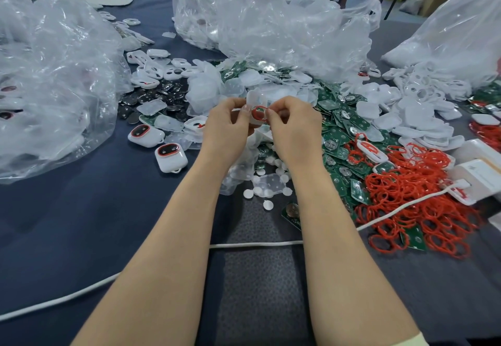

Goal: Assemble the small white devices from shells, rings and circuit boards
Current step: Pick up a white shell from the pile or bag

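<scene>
Your left hand (pixel 230 123) and right hand (pixel 292 126) are raised together over the desk (pixel 95 223), fingers curled. The left hand grips a white shell (pixel 252 97). The right hand's fingertips pinch a red ring (pixel 259 112) at the shell's face. I can't tell whether the ring is seated.

- Directly under and beyond your hands: a heap of translucent covers (pixel 206 88) and loose white round pads (pixel 267 204).
- Right of the right hand: green circuit boards (pixel 339 118), then a red ring pile (pixel 414 202) nearer you, with white shells (pixel 414 110) further out.
- Left of the left hand: two finished devices (pixel 171 157) and, beyond them, dark coin cells (pixel 151 99).
- A white cable (pixel 254 243) runs across the desk under both forearms.
- Crumpled plastic bags (pixel 271 26) crowd in at far left, straight ahead and far right, with the middle one overhanging the parts heap.
</scene>
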The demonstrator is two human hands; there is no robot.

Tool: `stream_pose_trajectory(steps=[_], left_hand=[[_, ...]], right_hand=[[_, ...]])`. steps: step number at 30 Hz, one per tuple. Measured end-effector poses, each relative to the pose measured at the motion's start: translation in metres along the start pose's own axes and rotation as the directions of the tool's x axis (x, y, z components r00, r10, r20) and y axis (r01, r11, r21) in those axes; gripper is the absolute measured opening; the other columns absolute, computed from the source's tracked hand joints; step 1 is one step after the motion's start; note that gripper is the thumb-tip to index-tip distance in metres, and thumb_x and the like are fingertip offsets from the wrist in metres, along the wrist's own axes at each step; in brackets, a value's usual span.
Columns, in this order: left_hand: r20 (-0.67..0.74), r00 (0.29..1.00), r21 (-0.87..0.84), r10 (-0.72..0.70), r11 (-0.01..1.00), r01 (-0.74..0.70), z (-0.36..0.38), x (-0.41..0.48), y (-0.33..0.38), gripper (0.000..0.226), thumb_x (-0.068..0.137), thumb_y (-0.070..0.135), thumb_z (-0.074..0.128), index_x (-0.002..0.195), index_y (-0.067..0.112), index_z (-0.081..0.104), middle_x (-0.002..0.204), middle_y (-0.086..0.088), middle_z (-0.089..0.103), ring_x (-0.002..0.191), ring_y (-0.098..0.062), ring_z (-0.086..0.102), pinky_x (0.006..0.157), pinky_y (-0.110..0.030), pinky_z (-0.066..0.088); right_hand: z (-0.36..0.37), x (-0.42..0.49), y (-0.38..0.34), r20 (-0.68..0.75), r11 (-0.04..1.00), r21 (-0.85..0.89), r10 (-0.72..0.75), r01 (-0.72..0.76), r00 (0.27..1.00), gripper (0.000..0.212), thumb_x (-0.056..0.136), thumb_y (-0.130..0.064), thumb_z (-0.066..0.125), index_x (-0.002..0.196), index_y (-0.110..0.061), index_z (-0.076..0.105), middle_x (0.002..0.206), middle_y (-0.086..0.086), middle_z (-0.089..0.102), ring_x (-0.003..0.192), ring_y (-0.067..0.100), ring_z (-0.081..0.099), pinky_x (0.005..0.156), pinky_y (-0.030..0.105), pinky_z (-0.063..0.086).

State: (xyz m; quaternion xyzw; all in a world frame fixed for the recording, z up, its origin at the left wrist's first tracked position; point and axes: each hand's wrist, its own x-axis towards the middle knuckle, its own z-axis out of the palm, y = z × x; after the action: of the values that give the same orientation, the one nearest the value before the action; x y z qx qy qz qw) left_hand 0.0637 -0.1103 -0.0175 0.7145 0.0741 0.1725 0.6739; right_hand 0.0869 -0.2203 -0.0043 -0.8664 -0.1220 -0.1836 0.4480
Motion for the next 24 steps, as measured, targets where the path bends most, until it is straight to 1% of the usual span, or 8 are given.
stream_pose_trajectory(steps=[3, 6, 9, 12, 15, 17, 19, 24], left_hand=[[-0.012, 1.000, 0.048, 0.011, 0.999, -0.010, 0.0005, 0.0004, -0.0001, 0.013, 0.101, 0.013, 0.046, 0.104, 0.015, 0.058, 0.089, 0.001, 0.069, 0.087, -0.011, 0.069, 0.083, -0.028, 0.056], [-0.020, 1.000, 0.072, 0.017, 0.997, -0.016, 0.0009, 0.0003, 0.0005, 0.012, 0.101, 0.013, 0.045, 0.103, 0.016, 0.057, 0.085, 0.004, 0.068, 0.084, -0.010, 0.069, 0.082, -0.030, 0.056], [-0.030, 0.999, 0.116, 0.021, 0.993, -0.018, 0.0009, 0.0004, 0.0014, 0.012, 0.101, 0.014, 0.045, 0.104, 0.016, 0.057, 0.092, -0.004, 0.070, 0.091, -0.018, 0.069, 0.089, -0.039, 0.055], [-0.042, 0.999, 0.157, 0.032, 0.987, -0.025, 0.0009, 0.0000, 0.0021, 0.017, 0.101, 0.014, 0.046, 0.110, 0.010, 0.060, 0.098, -0.009, 0.070, 0.095, -0.022, 0.068, 0.091, -0.045, 0.054], [-0.056, 0.998, 0.188, 0.029, 0.982, -0.018, 0.0007, -0.0002, 0.0025, 0.022, 0.101, 0.015, 0.046, 0.116, 0.006, 0.059, 0.103, -0.011, 0.070, 0.098, -0.023, 0.067, 0.093, -0.045, 0.052], [-0.057, 0.998, 0.187, 0.028, 0.982, -0.017, 0.0005, -0.0007, 0.0033, 0.021, 0.101, 0.015, 0.046, 0.115, 0.006, 0.059, 0.104, -0.011, 0.070, 0.099, -0.024, 0.067, 0.093, -0.046, 0.052], [-0.052, 0.998, 0.198, 0.038, 0.980, -0.027, 0.0007, -0.0019, 0.0044, 0.019, 0.101, 0.014, 0.046, 0.112, 0.009, 0.060, 0.101, -0.010, 0.070, 0.097, -0.023, 0.067, 0.092, -0.045, 0.053], [-0.027, 0.996, 0.214, 0.081, 0.974, -0.074, 0.0010, -0.0059, 0.0069, 0.020, 0.101, 0.022, 0.048, 0.108, 0.009, 0.061, 0.092, -0.003, 0.071, 0.089, -0.014, 0.069, 0.088, -0.040, 0.055]], right_hand=[[0.0001, 0.0001, -0.0001, 0.012, 1.000, -0.014, -0.009, 0.009, 1.000, 0.010, 0.090, -0.013, 0.060, 0.090, -0.008, 0.069, 0.075, -0.001, 0.063, 0.073, 0.012, 0.058, 0.066, 0.019, 0.044], [-0.0004, 0.0005, 0.0000, 0.024, 1.000, 0.005, -0.005, 0.005, 1.000, 0.010, 0.091, -0.013, 0.060, 0.090, -0.007, 0.068, 0.079, 0.003, 0.066, 0.075, 0.016, 0.060, 0.069, 0.024, 0.047], [-0.0007, 0.0012, 0.0011, 0.035, 1.000, 0.029, 0.007, -0.008, 0.999, 0.009, 0.090, -0.013, 0.061, 0.089, -0.008, 0.068, 0.078, 0.004, 0.067, 0.076, 0.018, 0.062, 0.067, 0.025, 0.047], [-0.0003, 0.0015, 0.0020, 0.041, 0.999, 0.039, 0.015, -0.017, 0.999, 0.008, 0.090, -0.013, 0.062, 0.088, -0.009, 0.068, 0.076, 0.004, 0.067, 0.075, 0.017, 0.062, 0.065, 0.022, 0.046], [-0.0002, 0.0013, 0.0022, 0.046, 0.998, 0.058, 0.032, -0.034, 0.998, 0.008, 0.090, -0.013, 0.062, 0.086, -0.010, 0.068, 0.076, 0.004, 0.067, 0.074, 0.018, 0.063, 0.067, 0.026, 0.049], [-0.0002, 0.0013, 0.0020, 0.045, 0.998, 0.061, 0.031, -0.034, 0.999, 0.008, 0.090, -0.013, 0.062, 0.086, -0.011, 0.068, 0.075, 0.003, 0.067, 0.074, 0.018, 0.063, 0.066, 0.025, 0.049], [0.0001, 0.0011, 0.0019, 0.042, 0.998, 0.053, 0.025, -0.027, 0.999, 0.008, 0.090, -0.014, 0.062, 0.086, -0.011, 0.068, 0.075, 0.003, 0.067, 0.073, 0.016, 0.062, 0.063, 0.020, 0.047], [0.0013, 0.0017, 0.0026, 0.041, 0.999, 0.019, 0.025, -0.026, 0.999, 0.010, 0.090, -0.014, 0.061, 0.089, -0.009, 0.069, 0.077, 0.003, 0.067, 0.073, 0.016, 0.061, 0.063, 0.021, 0.046]])
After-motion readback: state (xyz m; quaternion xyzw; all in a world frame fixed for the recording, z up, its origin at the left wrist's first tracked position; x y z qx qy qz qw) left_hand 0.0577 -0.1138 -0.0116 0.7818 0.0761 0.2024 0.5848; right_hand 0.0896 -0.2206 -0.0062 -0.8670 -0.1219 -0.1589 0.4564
